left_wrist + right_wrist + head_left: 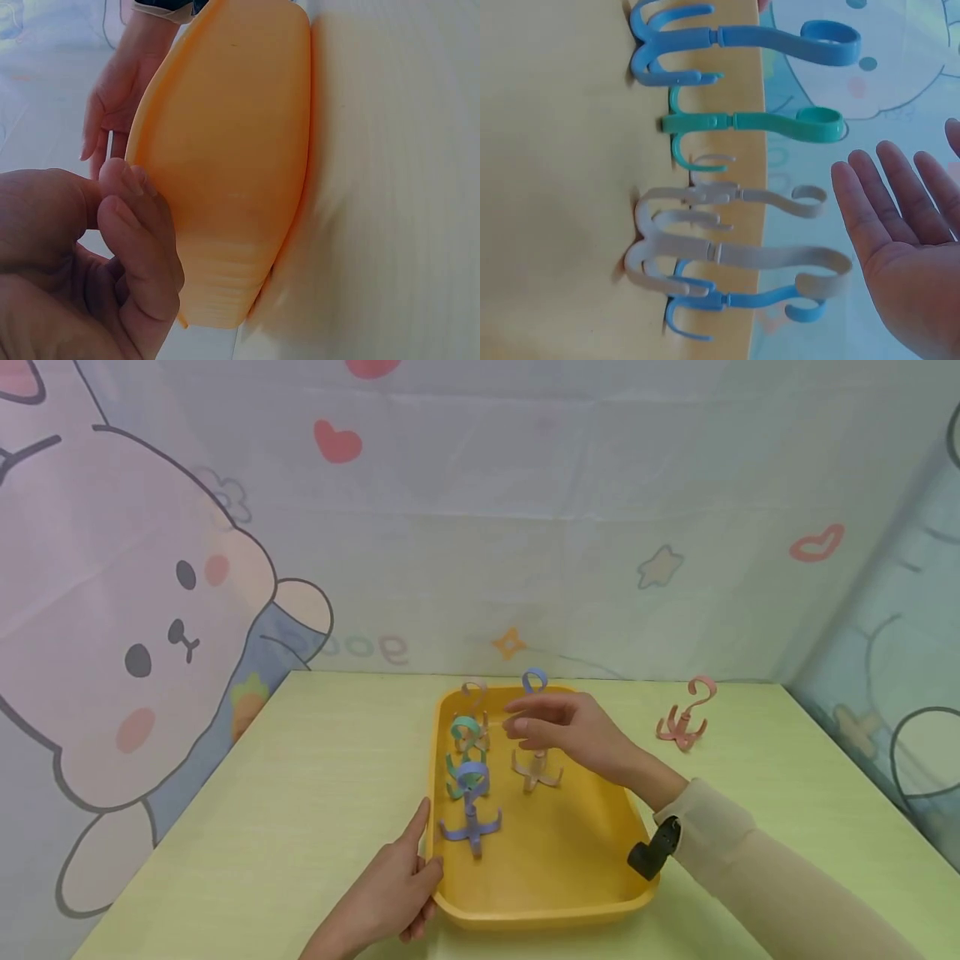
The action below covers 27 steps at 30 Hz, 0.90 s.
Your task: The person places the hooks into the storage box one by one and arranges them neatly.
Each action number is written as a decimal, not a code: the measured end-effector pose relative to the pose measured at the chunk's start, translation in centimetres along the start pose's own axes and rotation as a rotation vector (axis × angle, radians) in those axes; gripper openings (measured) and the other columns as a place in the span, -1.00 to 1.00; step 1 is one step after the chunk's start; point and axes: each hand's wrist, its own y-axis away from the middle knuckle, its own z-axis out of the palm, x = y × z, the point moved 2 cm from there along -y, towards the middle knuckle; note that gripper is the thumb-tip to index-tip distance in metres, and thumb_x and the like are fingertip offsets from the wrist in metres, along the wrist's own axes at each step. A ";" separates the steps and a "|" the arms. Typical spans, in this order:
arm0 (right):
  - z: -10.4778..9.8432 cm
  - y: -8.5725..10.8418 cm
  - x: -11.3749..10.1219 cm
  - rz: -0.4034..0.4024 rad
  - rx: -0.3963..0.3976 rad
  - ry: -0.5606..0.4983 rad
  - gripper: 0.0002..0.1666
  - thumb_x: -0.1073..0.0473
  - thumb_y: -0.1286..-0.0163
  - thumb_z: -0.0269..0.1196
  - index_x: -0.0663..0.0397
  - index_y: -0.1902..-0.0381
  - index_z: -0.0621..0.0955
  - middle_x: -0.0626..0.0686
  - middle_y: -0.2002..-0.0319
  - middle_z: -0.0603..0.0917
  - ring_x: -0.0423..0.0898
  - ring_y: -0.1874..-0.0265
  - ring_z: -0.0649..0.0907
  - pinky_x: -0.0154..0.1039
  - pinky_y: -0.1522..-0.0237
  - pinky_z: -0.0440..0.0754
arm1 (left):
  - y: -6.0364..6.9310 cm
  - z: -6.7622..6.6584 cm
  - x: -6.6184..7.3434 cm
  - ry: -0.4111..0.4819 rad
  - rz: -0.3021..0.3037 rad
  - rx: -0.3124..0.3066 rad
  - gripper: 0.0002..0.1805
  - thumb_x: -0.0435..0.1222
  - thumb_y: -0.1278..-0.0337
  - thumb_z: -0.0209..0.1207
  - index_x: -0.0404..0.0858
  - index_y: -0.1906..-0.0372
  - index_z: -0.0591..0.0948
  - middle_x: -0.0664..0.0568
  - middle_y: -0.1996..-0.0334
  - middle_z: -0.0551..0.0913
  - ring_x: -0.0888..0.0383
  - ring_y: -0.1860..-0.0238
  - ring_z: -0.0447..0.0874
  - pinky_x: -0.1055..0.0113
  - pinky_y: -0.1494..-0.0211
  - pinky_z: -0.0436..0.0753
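Note:
My left hand [386, 885] grips the left rim of a yellow tray [547, 917], its index finger stretched along the outer wall. My right hand [566, 731] hovers over the tray's far half with fingers spread, holding nothing. Multi-prong hanging hooks stand upright in the tray. Along the left side are a blue hook [472, 827], a green hook [465, 731] and a pale hook [474, 692]. A second pale hook [536, 772] stands below my right hand, its top hidden by the hand. Behind the fingers shows the curl of another blue hook [535, 677].
A pink hook [682, 727] stands on the pale green table [300, 802], right of the tray near the back edge. A printed cloth [480, 527] with a cartoon rabbit hangs behind the table. A black strapped device [654, 850] is on the right wrist.

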 end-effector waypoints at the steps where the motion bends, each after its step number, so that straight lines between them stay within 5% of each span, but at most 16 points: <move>1: -0.3 0.1 0.1 0.005 0.008 -0.003 -0.54 0.15 -0.56 0.27 0.20 -0.33 0.64 0.32 -0.19 0.73 0.09 -0.16 0.77 0.01 -0.14 0.76 | 0.0 0.0 0.0 -0.001 0.001 0.000 -0.11 -0.31 -0.57 -0.02 -0.32 -0.72 -0.26 0.01 0.67 0.57 0.18 0.79 0.46 0.31 0.69 0.53; 6: -1.9 0.9 0.7 0.028 0.038 -0.039 -0.52 0.16 -0.56 0.27 0.25 -0.34 0.61 0.29 -0.18 0.74 -0.05 -0.06 0.82 0.15 -0.19 0.71 | -0.1 0.0 0.0 -0.008 0.004 -0.002 -0.11 -0.31 -0.57 -0.02 -0.32 -0.72 -0.26 0.01 0.68 0.56 0.18 0.80 0.46 0.31 0.69 0.52; 13: -4.2 2.1 1.0 0.071 0.139 0.010 -0.49 0.15 -0.58 0.26 0.32 -0.35 0.58 0.23 -0.15 0.77 -0.08 -0.06 0.81 -0.06 -0.13 0.77 | -0.1 0.0 0.1 -0.005 -0.007 -0.004 -0.11 -0.31 -0.57 -0.03 -0.32 -0.72 -0.26 0.01 0.68 0.57 0.19 0.79 0.45 0.33 0.69 0.51; 27: -8.2 4.5 2.0 0.113 0.314 0.047 -0.47 0.13 -0.58 0.26 0.34 -0.36 0.56 -0.12 0.00 0.80 -0.24 0.01 0.81 -0.13 -0.10 0.76 | -0.1 -0.1 0.3 -0.018 -0.003 -0.012 -0.11 -0.32 -0.55 -0.04 -0.33 -0.72 -0.27 0.01 0.68 0.57 0.21 0.79 0.47 0.33 0.69 0.53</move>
